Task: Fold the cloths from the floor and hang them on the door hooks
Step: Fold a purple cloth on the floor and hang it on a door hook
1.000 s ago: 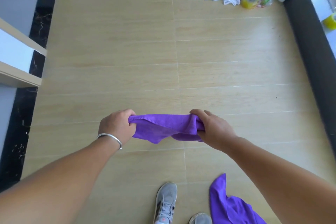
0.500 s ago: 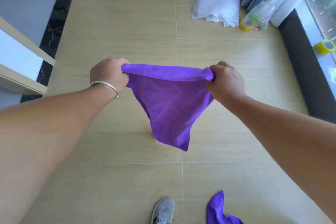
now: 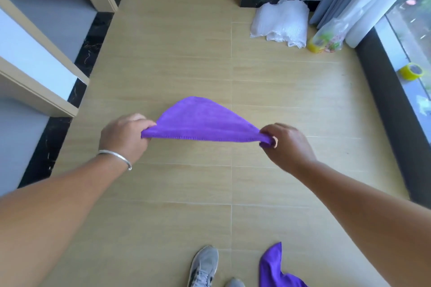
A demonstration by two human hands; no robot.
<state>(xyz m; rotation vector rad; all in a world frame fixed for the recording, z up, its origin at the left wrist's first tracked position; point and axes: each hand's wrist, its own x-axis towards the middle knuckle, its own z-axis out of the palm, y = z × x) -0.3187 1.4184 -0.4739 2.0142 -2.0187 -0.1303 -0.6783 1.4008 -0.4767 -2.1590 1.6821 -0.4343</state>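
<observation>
Purple cloth (image 3: 200, 121) billows, hemmed edge taut between both hands.

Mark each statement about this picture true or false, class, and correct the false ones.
1. Both hands grip one purple cloth. True: the left hand and right hand each hold an end.
2. A second cloth lies on the floor. True.
3. The bracelet is on the right wrist. False: it is on the left.
4. The held cloth touches the floor. False: it is stretched in the air between the hands.
5. The tape roll is red. False: it is yellow.
</observation>
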